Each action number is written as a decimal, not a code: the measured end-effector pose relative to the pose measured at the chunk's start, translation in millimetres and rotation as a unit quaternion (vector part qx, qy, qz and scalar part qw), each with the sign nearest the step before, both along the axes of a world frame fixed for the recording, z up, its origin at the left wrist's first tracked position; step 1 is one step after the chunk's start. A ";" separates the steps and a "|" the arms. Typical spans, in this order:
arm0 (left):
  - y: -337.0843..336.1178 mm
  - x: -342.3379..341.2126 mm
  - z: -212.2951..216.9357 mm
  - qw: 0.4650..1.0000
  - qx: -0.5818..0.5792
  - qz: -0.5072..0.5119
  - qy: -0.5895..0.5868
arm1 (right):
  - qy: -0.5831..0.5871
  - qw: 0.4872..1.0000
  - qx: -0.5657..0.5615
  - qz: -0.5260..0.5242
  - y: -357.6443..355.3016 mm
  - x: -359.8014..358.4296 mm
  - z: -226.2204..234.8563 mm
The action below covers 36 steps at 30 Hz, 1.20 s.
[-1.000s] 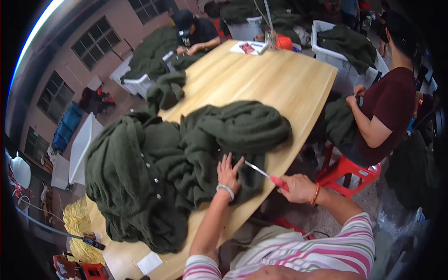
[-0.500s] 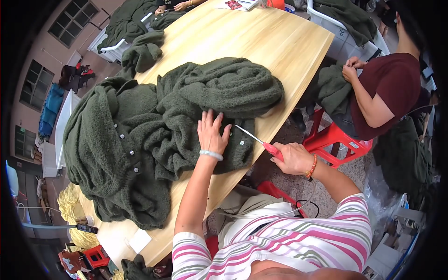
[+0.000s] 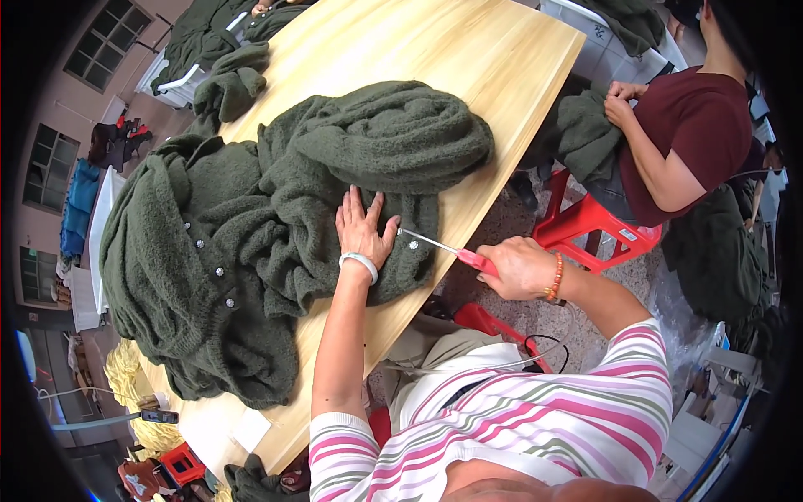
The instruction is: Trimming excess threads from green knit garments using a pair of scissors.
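A dark green knitted cardigan (image 3: 209, 192) lies bunched on the wooden table, with shiny round buttons down its fronts. My left hand (image 3: 362, 230) rests flat on its near right part, fingers stretched, thumb out to the side. In my right hand (image 3: 520, 266), just off the table's near edge, is a red-handled tool (image 3: 478, 261) with a thin straight metal rod. The rod's tip reaches the knit close to my left thumb, beside a button (image 3: 413, 245). Whether the tip touches the knit or the button there, I cannot tell.
The wooden table (image 3: 468, 50) slants away to the upper right. At right, a person in a maroon shirt (image 3: 698, 142) handles green knitwear beside a red stool (image 3: 590, 230). White bins (image 3: 577, 38) of knitwear stand beyond. A phone-like device (image 3: 159, 416) is at lower left.
The tool's rod has come left and down toward my left thumb and the button. My left hand still lies on the cardigan. The whole view has shifted slightly.
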<state>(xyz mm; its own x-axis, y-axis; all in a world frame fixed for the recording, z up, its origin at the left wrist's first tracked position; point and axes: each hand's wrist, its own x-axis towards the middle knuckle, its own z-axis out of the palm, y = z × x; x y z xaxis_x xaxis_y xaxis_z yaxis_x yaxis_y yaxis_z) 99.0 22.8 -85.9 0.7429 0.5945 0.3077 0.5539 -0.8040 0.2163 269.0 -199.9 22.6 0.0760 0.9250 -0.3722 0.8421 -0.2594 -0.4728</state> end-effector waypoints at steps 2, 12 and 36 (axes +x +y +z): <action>-0.5 -1.8 -0.2 1.000 0.003 0.000 0.011 | 0.000 0.999 -0.036 -0.012 -13.3 0.9 2.6; 3.7 -13.0 -12.0 0.997 0.004 -0.026 0.079 | -0.012 1.000 0.001 -0.020 -15.1 -9.6 2.0; -47.6 -7.5 0.5 0.997 -0.019 0.031 0.069 | -0.024 0.999 0.022 -0.028 -42.9 -17.5 5.9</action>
